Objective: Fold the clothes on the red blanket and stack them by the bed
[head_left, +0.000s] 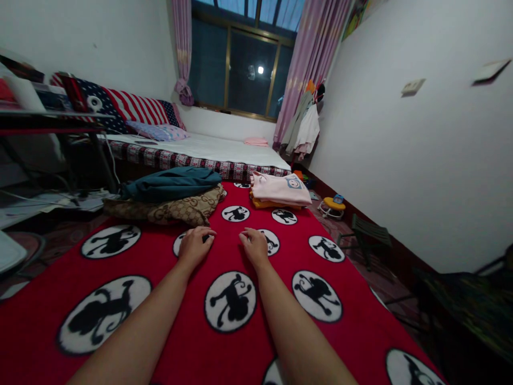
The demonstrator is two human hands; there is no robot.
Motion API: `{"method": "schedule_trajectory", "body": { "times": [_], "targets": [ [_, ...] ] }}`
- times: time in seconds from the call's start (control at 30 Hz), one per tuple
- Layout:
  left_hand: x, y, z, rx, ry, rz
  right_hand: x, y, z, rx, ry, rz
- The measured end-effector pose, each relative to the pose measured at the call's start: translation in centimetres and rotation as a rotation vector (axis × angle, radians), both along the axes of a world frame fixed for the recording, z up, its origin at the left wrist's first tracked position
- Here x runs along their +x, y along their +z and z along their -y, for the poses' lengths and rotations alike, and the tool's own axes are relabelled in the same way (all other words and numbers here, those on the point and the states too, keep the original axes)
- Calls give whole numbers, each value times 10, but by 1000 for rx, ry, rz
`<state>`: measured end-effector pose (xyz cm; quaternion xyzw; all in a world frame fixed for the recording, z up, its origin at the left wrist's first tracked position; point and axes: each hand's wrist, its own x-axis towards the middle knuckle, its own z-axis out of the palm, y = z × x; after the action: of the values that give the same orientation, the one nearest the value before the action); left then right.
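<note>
"Both hands, the left hand (196, 247) and the right hand (255, 246), how are they?"

"They are half open, with the fingers bent a little, and neither has hold of anything. They are apart from each other."

"And what is below them?"

"A red blanket (192, 331) with monkey prints (236, 308). Whether the hands touch it, I cannot tell exactly."

"What lies near?"

"Ahead of the left hand, a teal garment (172, 183) lies on a brown patterned cloth (176, 212). Ahead of the right hand, more to the right side, a folded pink garment (276, 188) is on top of a yellow cloth (274, 203)."

"And farther?"

"Behind these is a bed (180, 159) with a white sheet (208, 145); then comes the window (252, 69), between purple curtains (316, 48). At left is a crowded desk (52, 114); at right, a small yellow stool (331, 203) stands near the wall (401, 160)."
</note>
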<state>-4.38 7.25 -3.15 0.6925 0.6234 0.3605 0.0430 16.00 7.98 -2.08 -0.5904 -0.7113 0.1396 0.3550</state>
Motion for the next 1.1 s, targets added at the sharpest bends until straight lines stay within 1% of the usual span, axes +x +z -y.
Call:
{"method": "schedule_trajectory", "body": {
  "times": [0.13, 0.17, 0.23, 0.3, 0.33, 0.4, 0.47, 0.5, 0.53, 0.6, 0.67, 0.73, 0.8, 0.87, 1.0, 1.1],
  "targets": [
    [2, -2, 2, -25, 44, -27, 4, -1, -1, 6, 9, -99],
    [1, -1, 2, -29, 30, -42, 4, -2, -2, 5, 1, -132],
    [-3, 6, -1, -44, -61, -88, 5, -3, -2, 0, -12, -200],
    [-12, 23, -7, -92, -176, -125, 5, -5, -2, -3, -6, -238],
    [-17, 36, -12, -107, -215, -136, 5, -5, -3, -1, 3, -243],
    [-29, 69, -25, -63, -213, -160, 6, -7, -3, 3, 16, -241],
    [-41, 106, -43, 99, -94, -225, 6, -8, -4, 4, 14, -232],
    [-48, 122, -53, 121, 2, -260, 6, -9, -4, 4, 13, -230],
    [-55, 136, -64, 111, 129, -264, 6, -9, -5, 4, 16, -229],
    [-69, 154, -85, 73, 310, -233, 6, -10, -5, 6, 25, -233],
    [-82, 158, -104, -20, 442, -185, 7, -11, -5, 6, 38, -240],
    [-91, 152, -117, -151, 514, -145, 7, -11, -5, 10, 39, -243],
    [-94, 143, -124, -272, 531, -131, 6, -11, -4, 24, 44, -237],
    [-93, 135, -128, -337, 518, -147, 5, -10, -3, 43, 49, -232],
    [-88, 130, -122, -346, 503, -180, 4, -8, -2, 59, 44, -231],
    [-80, 133, -109, -279, 469, -178, 4, -7, -2, 56, 37, -221]
  ]
}}
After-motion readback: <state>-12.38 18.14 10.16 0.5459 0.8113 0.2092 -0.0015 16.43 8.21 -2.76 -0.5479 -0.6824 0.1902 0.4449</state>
